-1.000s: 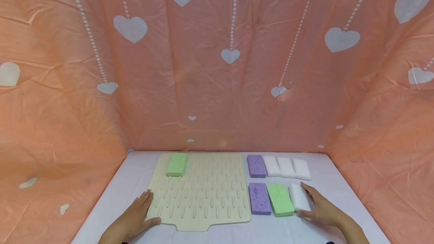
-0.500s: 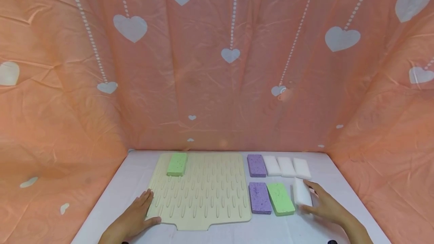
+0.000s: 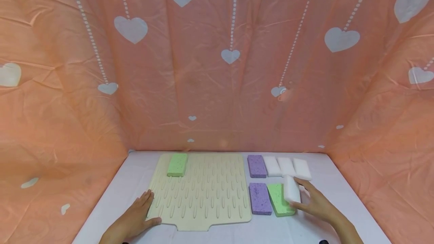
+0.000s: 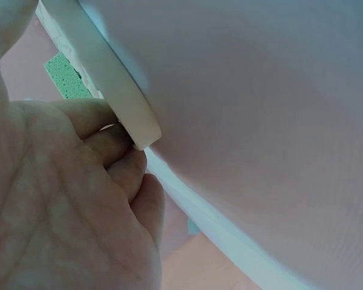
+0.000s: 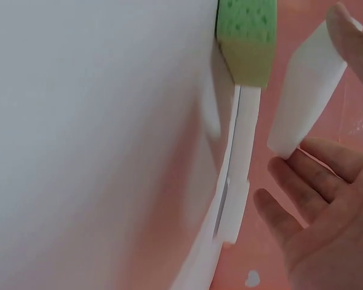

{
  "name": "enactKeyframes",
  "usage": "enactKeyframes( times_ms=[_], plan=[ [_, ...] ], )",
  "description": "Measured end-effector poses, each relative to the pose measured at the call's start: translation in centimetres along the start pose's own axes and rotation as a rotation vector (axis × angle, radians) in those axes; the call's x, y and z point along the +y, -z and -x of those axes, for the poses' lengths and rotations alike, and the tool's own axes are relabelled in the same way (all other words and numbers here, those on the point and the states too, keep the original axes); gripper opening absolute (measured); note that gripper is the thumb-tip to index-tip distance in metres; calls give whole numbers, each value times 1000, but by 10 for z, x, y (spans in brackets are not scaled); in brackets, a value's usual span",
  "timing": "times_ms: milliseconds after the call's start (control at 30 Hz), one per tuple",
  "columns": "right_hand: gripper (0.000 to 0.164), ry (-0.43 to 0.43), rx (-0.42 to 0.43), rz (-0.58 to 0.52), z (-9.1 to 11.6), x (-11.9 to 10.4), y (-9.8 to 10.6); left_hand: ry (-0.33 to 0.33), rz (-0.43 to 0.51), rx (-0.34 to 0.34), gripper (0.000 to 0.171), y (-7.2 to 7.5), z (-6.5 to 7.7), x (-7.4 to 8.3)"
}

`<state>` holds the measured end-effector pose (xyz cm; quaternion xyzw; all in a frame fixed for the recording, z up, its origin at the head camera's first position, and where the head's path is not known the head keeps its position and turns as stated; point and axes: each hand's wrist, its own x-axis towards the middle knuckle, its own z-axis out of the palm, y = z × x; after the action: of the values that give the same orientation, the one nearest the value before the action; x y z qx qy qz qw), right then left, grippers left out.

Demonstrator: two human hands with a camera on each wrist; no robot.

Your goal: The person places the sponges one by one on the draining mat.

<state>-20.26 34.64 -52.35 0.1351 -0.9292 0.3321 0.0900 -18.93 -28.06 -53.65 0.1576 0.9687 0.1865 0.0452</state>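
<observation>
My right hand point(image 3: 315, 203) holds a white sponge point(image 3: 291, 190) between thumb and fingers. In the right wrist view that white sponge point(image 5: 308, 84) is raised off the table. From the head view it overlaps a green sponge point(image 3: 278, 199) lying on the table. A purple sponge point(image 3: 260, 199) lies left of that green one. My left hand point(image 3: 135, 214) rests at the left edge of a beige ridged mat point(image 3: 203, 199). In the left wrist view its fingers touch the mat's rim point(image 4: 124, 96). Another green sponge point(image 3: 177, 164) lies on the mat's far left part.
Behind the held sponge, a purple sponge point(image 3: 256, 166) and several white sponges point(image 3: 286, 166) form a row on the white table point(image 3: 325, 168). A peach sheet point(image 3: 217, 86) with hearts hangs behind and at both sides.
My right hand has lifted the white sponge from the table beside the green one and moved it left, over the green sponge's edge. The left hand stays at the mat.
</observation>
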Motion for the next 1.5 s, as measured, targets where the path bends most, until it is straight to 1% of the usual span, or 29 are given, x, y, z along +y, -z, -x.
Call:
enactKeyframes(
  times_ms=[67, 100, 167, 300, 333, 400, 600, 733, 800, 900, 1033, 1167, 1233, 1367, 1500],
  plan=[
    [95, -6, -6, -3, -3, -3, -3, -14, -1, 13, 106, -2, 0, -2],
    [96, -8, -9, -5, -4, -5, -4, -18, 18, 37, 106, -5, 1, -4],
    [97, -8, -15, -10, -8, -8, -6, -18, 26, 36, 106, -5, 1, -4],
    [98, -10, -20, -16, -15, -13, -13, -30, 74, 82, 110, -14, 0, -15],
    [98, -10, -22, -19, -16, -15, -14, -26, 75, 71, 110, -14, -1, -16],
    [98, -12, -25, -24, -19, -18, -18, -37, 91, 101, 112, -21, -1, -24],
    [98, 4, -42, -42, -29, -28, -27, -21, 100, 88, 114, -21, -4, -27],
    [101, -12, -62, -42, -35, -37, -33, -15, 114, 75, 117, -20, -4, -26],
    [102, -7, -71, -35, -38, -41, -35, -13, 121, 72, 117, -20, -4, -26],
    [102, 16, -74, -25, -44, -48, -40, -9, 108, 75, 116, -20, -3, -26],
    [102, 41, -75, -46, -50, -56, -47, -6, 108, 77, 115, -21, -3, -26],
    [102, 46, -86, -74, -55, -63, -54, -13, 126, 83, 115, -21, -2, -25],
    [102, 44, -93, -86, -57, -66, -57, -14, 121, 86, 115, -21, -2, -25],
    [104, 43, -112, -78, -61, -70, -62, -5, 116, 83, 116, -21, -2, -26],
    [106, 46, -116, -78, -68, -77, -66, -11, 100, 88, 115, -21, -1, -25]
  ],
)
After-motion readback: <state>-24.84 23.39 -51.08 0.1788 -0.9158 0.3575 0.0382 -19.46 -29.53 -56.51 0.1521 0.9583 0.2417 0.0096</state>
